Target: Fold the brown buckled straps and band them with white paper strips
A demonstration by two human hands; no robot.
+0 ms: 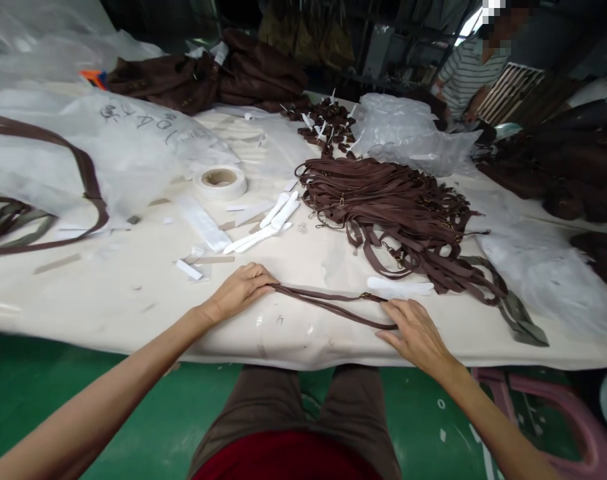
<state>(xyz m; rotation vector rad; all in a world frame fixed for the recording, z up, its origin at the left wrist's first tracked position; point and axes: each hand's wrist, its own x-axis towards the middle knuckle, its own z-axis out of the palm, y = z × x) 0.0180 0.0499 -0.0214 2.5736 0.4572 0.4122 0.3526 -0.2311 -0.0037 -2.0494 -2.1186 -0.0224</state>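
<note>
One brown strap (pixel 340 310) spans the lower centre of the frame: your left hand (pixel 246 290) pinches its gathered end, while your right hand (pixel 416 333) covers the looped end; whether it grips, I cannot tell. That spread likely keeps the strands straight. The strap pile (pixel 383 193), right of centre, presumably sits within reach.

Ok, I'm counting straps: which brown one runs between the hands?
The strap between left hand and right hand; others lie in the pile beyond or form the loop at far left.
</note>
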